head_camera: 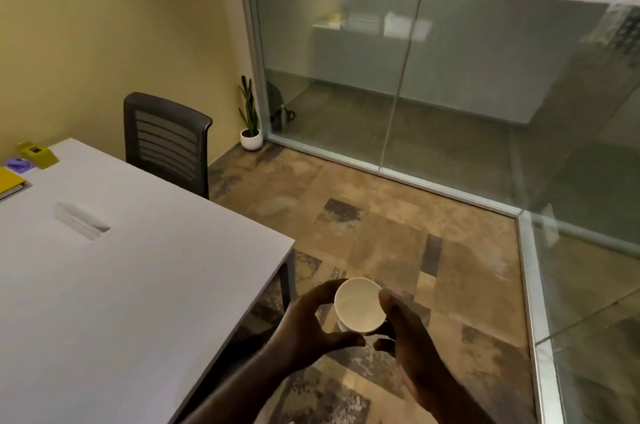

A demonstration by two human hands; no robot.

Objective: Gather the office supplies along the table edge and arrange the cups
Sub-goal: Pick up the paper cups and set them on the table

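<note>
A white paper cup [358,305] is held in the air to the right of the table's corner, its open mouth facing the camera. My left hand [311,323] curls round its left side and my right hand [405,330] grips its right side. The white table [114,278] fills the lower left. At its far left edge lie a yellow notebook [8,181], a yellow box [36,155] and a small purple item [19,165].
A black mesh office chair [169,143] stands at the table's far side. A potted plant [251,132] sits in the corner by the glass partition [415,94]. Patterned carpet [398,243] spreads to the right of the table. A flat clear object [81,221] lies mid-table.
</note>
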